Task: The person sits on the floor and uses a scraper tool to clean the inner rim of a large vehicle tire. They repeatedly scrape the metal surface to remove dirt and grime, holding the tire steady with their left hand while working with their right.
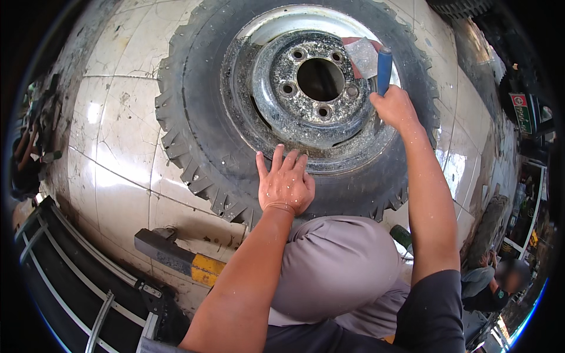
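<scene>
A large knobby tyre [203,100] lies flat before me, fitted on a worn metal wheel rim [268,97] with flaking paint and bolt holes around its central opening. My right hand [394,107] is closed round a blue-handled tool [384,67] at the rim's right side. The handle points up; its working end is mostly hidden behind my hand. My left hand [288,181] rests with spread fingers on the tyre's near sidewall, fingertips by the rim edge, holding nothing. A folded grey and reddish sheet, like sandpaper [363,57], lies on the rim near the handle. Pale flakes speckle my left hand and both forearms.
Stained pale tiles [118,129] surround the tyre. A black and yellow metal bar [206,269] lies at the near left, beside a dark metal-framed structure [82,282]. Another person [485,294] is at the lower right, near another tyre [488,229].
</scene>
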A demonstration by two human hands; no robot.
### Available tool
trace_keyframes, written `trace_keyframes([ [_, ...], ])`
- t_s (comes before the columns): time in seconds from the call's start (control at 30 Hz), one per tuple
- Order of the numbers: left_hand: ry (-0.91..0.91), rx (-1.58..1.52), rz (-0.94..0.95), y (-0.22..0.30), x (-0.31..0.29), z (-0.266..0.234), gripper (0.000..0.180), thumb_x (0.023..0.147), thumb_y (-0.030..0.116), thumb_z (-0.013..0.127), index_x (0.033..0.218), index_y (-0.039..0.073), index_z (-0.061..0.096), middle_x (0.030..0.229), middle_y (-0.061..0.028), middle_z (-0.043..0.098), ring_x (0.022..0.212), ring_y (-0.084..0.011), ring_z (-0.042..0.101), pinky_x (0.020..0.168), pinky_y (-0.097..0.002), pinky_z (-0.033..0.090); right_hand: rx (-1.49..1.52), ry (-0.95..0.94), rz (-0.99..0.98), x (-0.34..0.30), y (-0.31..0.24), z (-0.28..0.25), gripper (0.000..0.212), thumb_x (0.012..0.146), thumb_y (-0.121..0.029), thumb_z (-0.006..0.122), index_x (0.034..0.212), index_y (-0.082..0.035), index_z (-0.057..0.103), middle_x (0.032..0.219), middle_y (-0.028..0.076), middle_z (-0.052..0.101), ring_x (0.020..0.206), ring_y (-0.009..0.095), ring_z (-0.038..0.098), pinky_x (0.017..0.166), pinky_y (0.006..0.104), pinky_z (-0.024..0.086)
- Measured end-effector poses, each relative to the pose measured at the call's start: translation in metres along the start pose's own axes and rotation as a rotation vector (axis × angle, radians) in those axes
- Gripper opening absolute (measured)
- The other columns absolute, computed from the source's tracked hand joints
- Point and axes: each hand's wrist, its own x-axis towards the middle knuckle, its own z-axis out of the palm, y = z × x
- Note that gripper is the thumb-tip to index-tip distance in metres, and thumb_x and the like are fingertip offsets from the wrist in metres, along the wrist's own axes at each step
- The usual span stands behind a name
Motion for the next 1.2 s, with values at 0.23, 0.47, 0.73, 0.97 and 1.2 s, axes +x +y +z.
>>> trace_keyframes([
  [0.23, -0.021, -0.012, 0.006, 0.001, 0.005, -0.001, 0.044, 0.091, 0.027, 0.052, 0.133, 0.018, 0.065, 0.142, 0.0000, 0.057, 0.146, -0.0250, 0.036, 0.125, -0.0606, 0.011, 0.065, 0.063, -0.031, 0.001, 0.009, 0.002, 0.047, 0.085, -0.036, 0.064, 0.098, 0.009, 0.070, 0.089, 0.029, 0.071, 0.092, 0.043, 0.072, 0.084, 0.0463, 0.055],
  [0.47, 0.002, -0.001, -0.008, -0.003, 0.001, -0.003, 0.044, 0.089, 0.024, 0.053, 0.131, 0.018, 0.067, 0.141, 0.0000, 0.058, 0.145, -0.0252, 0.039, 0.124, -0.0621, 0.015, 0.090, -0.010, -0.006, -0.008, -0.015, -0.019, 0.048, 0.086, -0.036, 0.063, 0.100, 0.008, 0.072, 0.094, 0.031, 0.071, 0.100, 0.048, 0.069, 0.090, 0.0479, 0.054],
  [0.73, -0.043, 0.001, -0.016, -0.003, 0.001, -0.001, 0.044, 0.092, 0.026, 0.051, 0.133, 0.018, 0.065, 0.144, 0.0003, 0.055, 0.147, -0.0249, 0.035, 0.125, -0.0609, 0.011, 0.148, 0.028, 0.019, -0.005, 0.006, -0.014, 0.045, 0.085, -0.036, 0.062, 0.092, 0.007, 0.072, 0.087, 0.029, 0.071, 0.095, 0.046, 0.071, 0.084, 0.0472, 0.055],
  [0.97, -0.029, 0.000, -0.012, -0.001, 0.001, -0.002, 0.045, 0.091, 0.026, 0.052, 0.133, 0.018, 0.065, 0.143, 0.0004, 0.057, 0.147, -0.0249, 0.037, 0.125, -0.0610, 0.012, 0.205, -0.014, 0.038, -0.016, 0.006, -0.018, 0.041, 0.087, -0.036, 0.064, 0.099, 0.003, 0.072, 0.092, 0.028, 0.072, 0.099, 0.043, 0.070, 0.087, 0.0453, 0.054],
  [1.2, -0.010, -0.012, -0.014, -0.001, 0.002, 0.001, 0.045, 0.090, 0.025, 0.052, 0.133, 0.018, 0.065, 0.143, 0.0008, 0.057, 0.147, -0.0246, 0.036, 0.125, -0.0602, 0.012, 0.031, 0.153, -0.225, -0.040, 0.030, -0.019, 0.039, 0.089, -0.033, 0.065, 0.115, -0.005, 0.074, 0.097, 0.022, 0.074, 0.095, 0.039, 0.072, 0.088, 0.0418, 0.054],
])
